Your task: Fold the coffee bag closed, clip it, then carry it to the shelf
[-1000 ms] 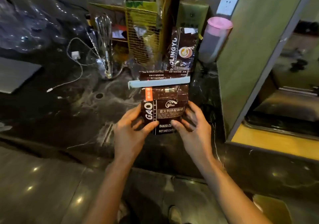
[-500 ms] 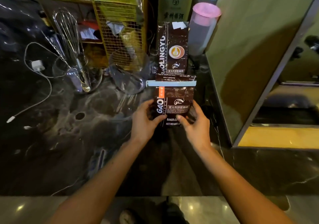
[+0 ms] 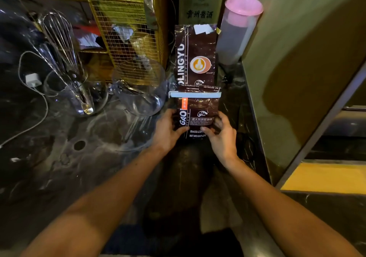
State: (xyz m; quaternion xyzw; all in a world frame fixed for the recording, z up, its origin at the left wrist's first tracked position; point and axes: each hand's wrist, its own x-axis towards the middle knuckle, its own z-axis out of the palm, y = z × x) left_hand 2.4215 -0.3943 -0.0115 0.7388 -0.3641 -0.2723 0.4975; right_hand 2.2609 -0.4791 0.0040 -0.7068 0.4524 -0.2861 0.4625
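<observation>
A dark brown coffee bag (image 3: pixel 199 116) with its top folded over stands upright on the black marble counter (image 3: pixel 79 167). A pale blue clip (image 3: pixel 195 94) runs across the fold. My left hand (image 3: pixel 168 130) grips the bag's lower left side and my right hand (image 3: pixel 221 134) grips its lower right side, thumbs on the front. Directly behind it a second, taller coffee bag (image 3: pixel 195 56) stands against the back.
A glass bowl (image 3: pixel 140 90) and a glass jug with a whisk (image 3: pixel 65 74) sit to the left. A yellow wire shelf (image 3: pixel 126 37), a green box (image 3: pixel 202 1) and a pink-lidded container (image 3: pixel 237 29) stand behind. An olive panel (image 3: pixel 297 68) rises close on the right.
Both hands have carried the clipped bag forward along the counter, up to the taller bag at the back. The grip has not changed.
</observation>
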